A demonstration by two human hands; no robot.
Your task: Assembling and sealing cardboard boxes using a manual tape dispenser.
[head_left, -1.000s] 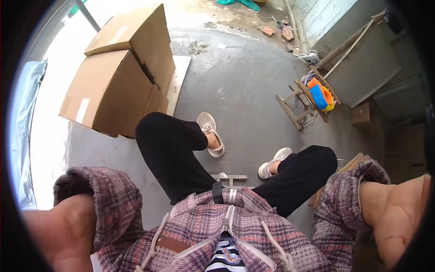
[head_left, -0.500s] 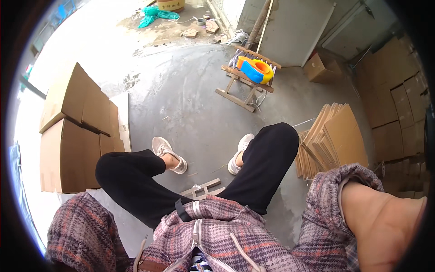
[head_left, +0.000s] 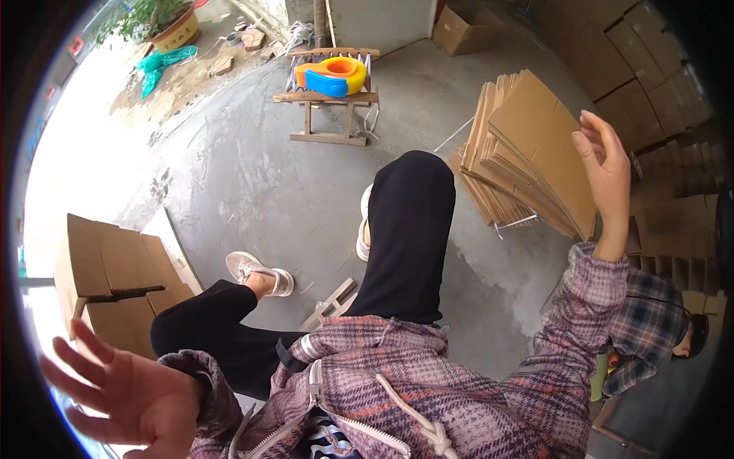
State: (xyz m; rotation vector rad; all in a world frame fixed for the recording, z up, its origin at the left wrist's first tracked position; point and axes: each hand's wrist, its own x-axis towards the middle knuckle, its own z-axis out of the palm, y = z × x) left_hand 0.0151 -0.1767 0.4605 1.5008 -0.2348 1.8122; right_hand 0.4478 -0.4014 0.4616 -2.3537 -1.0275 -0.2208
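The left hand is up with its fingers spread wide, and it holds nothing. It is near the big brown boxes on the left side. The right hand is empty too, with its fingers bent a little and the thumb apart from them. It is right by the edge of a pile of flat cardboard, but I cannot tell if it touches it. The pile stands on the gray floor, to the right of the person's knee, and it leans a bit. In front, a blue, orange and yellow tape holder sits on a small wooden stool. Another person in a checked shirt is low down at the far right.
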